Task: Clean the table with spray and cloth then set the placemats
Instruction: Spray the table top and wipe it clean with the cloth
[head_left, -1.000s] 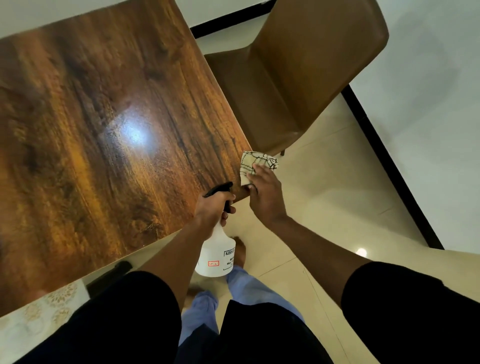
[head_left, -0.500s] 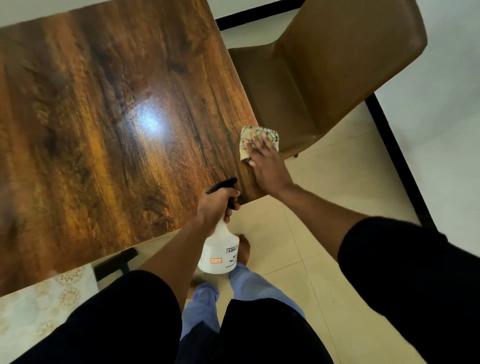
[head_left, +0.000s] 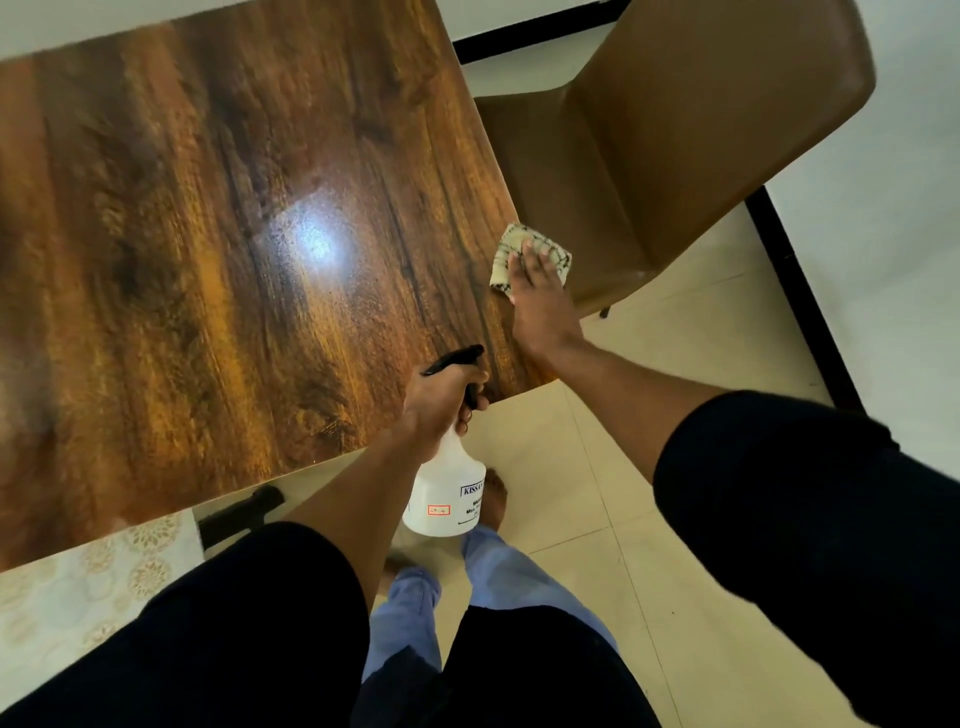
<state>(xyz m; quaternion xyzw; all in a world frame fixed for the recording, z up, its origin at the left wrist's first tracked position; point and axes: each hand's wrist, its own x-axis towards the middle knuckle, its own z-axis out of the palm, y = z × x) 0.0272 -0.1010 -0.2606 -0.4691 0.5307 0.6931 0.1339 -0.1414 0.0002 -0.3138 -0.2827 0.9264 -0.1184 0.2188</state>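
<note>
Right hand (head_left: 537, 299): fingers (head_left: 527, 257) straight and spread, pressing a patterned cloth (head_left: 514, 244) flat onto the wooden surface (head_left: 208, 260) at its right edge; part of the cloth overhangs the edge beyond the fingertips. Left hand (head_left: 441, 402): fingers curled round the neck of a white spray bottle (head_left: 449, 493), held nearer the body than the cloth, its black nozzle (head_left: 454, 358) over the near edge of the surface and its body hanging below that edge. Left of both hands, fine droplets show around a bright reflection (head_left: 314, 241). A brown chair (head_left: 675, 130) stands just beyond the cloth. A pale patterned sheet (head_left: 93, 582), possibly a placemat, lies below the left arm. Judged step: wiping. Keep the palm flat, pressure even, and sweep overlapping strokes from the edge leftward through the droplets.
</note>
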